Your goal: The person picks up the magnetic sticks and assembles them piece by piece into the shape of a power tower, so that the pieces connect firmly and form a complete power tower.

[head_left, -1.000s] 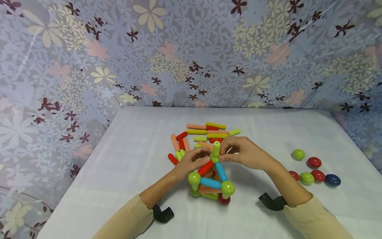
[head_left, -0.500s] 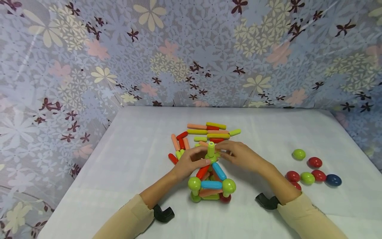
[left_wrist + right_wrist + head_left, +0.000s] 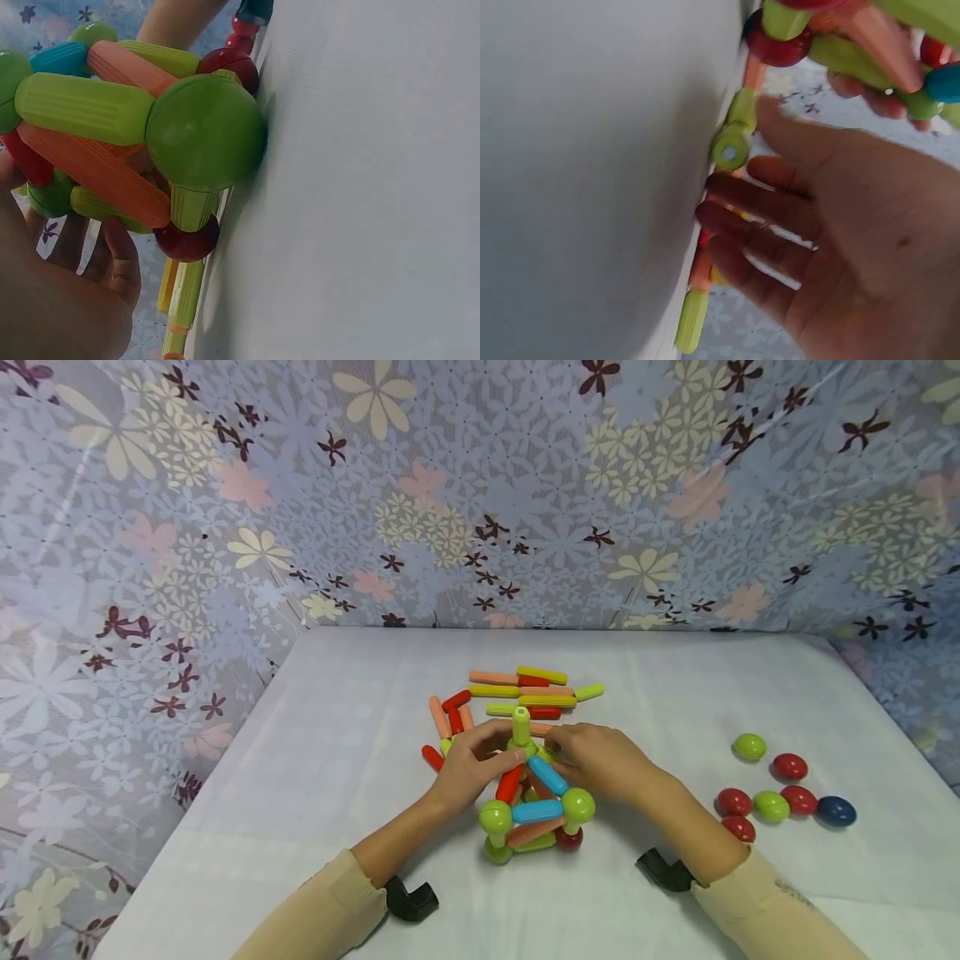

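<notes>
My left hand (image 3: pixel 468 768) holds the back top corner of a ball-and-stick toy structure (image 3: pixel 537 812), its thumb on the green ball there. The structure has green top balls, blue and red sticks between them, and orange and light green sticks below; a light green stick (image 3: pixel 521 727) stands upright on the back ball. In the left wrist view, fingers curl beneath the structure near a green ball (image 3: pixel 206 131). My right hand (image 3: pixel 600 760) reaches down just right of the structure. In the right wrist view its extended fingers and thumb are around a loose light green stick (image 3: pixel 739 112), grip not visible.
Several loose coloured sticks (image 3: pixel 547 701) lie behind the structure and to its left. Loose balls, red, green and one blue ball (image 3: pixel 836 812), lie at the right. Black curved pieces (image 3: pixel 411 900) show by both forearms. A floral curtain (image 3: pixel 480 493) hangs behind the white table.
My right hand has drawn away from the upright stick's corner and dropped lower, close to the table. The structure's back corner has shifted left, and the structure has turned slightly in my left hand.
</notes>
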`<state>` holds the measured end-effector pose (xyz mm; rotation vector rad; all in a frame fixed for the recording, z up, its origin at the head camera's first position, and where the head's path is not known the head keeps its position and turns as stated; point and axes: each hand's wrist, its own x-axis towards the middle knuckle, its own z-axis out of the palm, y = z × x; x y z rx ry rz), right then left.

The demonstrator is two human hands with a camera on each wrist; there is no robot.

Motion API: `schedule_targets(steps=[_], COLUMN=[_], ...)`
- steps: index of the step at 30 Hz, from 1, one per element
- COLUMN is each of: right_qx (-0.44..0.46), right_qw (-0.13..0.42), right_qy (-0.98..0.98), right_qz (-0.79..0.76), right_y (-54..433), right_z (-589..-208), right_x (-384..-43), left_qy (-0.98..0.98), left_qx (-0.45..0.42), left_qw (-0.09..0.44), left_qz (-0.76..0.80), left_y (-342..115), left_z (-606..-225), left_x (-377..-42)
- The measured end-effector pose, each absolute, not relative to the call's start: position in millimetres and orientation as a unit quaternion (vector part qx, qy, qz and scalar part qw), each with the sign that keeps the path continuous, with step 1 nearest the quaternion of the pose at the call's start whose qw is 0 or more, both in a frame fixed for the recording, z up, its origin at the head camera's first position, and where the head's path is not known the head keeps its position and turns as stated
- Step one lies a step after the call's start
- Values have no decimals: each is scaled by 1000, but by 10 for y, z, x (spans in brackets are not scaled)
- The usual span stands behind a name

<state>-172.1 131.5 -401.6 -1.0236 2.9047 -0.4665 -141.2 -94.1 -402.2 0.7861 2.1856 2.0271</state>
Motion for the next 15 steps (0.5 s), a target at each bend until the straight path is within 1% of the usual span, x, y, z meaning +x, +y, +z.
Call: schedule_targets(steps=[4,9,11,15], right_qx=[-318,-304,-298,-302], right_qw=[52,110,119,110], right_qy=[931,916,905,887], right_qz=[-170,-239,-279,-331], right_y=[1322,1467,1541,1669], right_z=[-4026,-3932,-3860,-3696], right_x=[-1729,-1787,-1813,-1835], left_qy=[708,720,723,718], left_qx=[262,256,245,227], left_qw=[26,5,-3,-8], left_qz=[655,645,645,657], left_y=[-936,-935,-940,-948], left_z=[-3868,-3837,-3848,-3911], left_x=[-1338,-1320,-1326,-1363])
